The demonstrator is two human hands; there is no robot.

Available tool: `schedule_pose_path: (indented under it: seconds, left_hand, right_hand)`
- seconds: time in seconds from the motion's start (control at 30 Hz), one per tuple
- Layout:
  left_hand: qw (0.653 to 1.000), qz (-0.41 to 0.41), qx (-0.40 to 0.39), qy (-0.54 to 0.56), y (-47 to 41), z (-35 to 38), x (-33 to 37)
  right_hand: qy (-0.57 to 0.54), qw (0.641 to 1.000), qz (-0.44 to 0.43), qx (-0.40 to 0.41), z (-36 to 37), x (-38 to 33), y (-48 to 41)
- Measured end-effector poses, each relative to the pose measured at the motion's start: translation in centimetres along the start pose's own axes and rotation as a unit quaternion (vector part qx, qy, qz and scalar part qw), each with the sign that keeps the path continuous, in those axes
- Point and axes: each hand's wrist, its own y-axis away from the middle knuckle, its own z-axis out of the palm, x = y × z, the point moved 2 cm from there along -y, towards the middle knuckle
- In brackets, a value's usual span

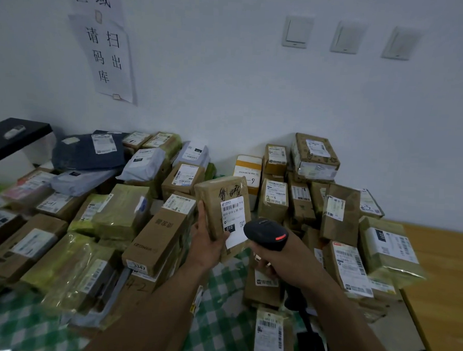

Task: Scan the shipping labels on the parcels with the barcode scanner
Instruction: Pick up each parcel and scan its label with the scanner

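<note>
Nearest the camera, a green-and-white checked cloth [217, 325] covers the work surface, and a near parcel [268, 338] lies on it with its label facing up. Above the cloth, the right hand [283, 262] grips the handle of the barcode scanner [266, 234], with the fingers curled firmly around it. The scanner is black, with a rounded head and a lit red strip on its top. Its dark cable runs down toward the lower edge of the view. The left hand [208, 244] clamps the held parcel [215, 198] at its lower left edge and holds it raised above the cloth, between the two piles. The held parcel is a small brown carton wrapped in clear tape, upright and slightly tilted, with black handwriting near its top. Its shipping label [234, 219] is white and carries a barcode, a row of printed digits, a black block reading 010 and a small QR code. The scanner head sits just beside the label's lower right corner. Behind the hands, stacked parcels [152, 235], both brown cartons and grey bags, fill the surface to left and right. A wooden surface [439, 280] shows at the right. Farthest back, the white wall [229, 94] bears paper notices [107, 58] and three wall switches [298, 31].
</note>
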Motion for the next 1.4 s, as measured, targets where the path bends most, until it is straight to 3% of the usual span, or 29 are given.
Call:
schedule_pose_path:
  seconds: [0.3,0.43,0.63,0.73,1.0,1.2,1.4]
  left_hand:
    - [0.998,-0.018,-0.048,0.032,1.4,0.3,2.6]
    - [0.998,-0.051,-0.017,0.037,0.9,-2.0,4.0]
    - [0.990,-0.106,0.058,0.078,-1.6,-7.0,5.2]
    - [0.989,-0.088,0.087,0.076,-4.3,-9.5,5.8]
    - [0.996,-0.081,0.031,-0.018,-15.9,-15.2,7.1]
    - [0.990,-0.126,-0.024,-0.064,-24.2,-17.1,3.8]
    - [0.985,-0.120,-0.057,-0.108,-27.0,-17.0,0.3]
  right_hand:
    - [0.017,0.999,-0.043,0.009,-1.4,-0.4,-1.1]
    - [0.013,0.997,-0.074,-0.030,-1.5,-1.2,-2.6]
    - [0.028,0.997,-0.044,-0.058,-0.5,-1.1,-6.4]
    - [0.041,0.995,-0.064,-0.068,0.6,-2.2,-8.7]
    - [0.093,0.994,-0.047,-0.032,4.4,-4.4,-16.6]
    - [0.099,0.995,0.003,-0.017,6.7,-4.0,-20.8]
    - [0.102,0.994,0.030,-0.001,8.0,-2.8,-22.6]
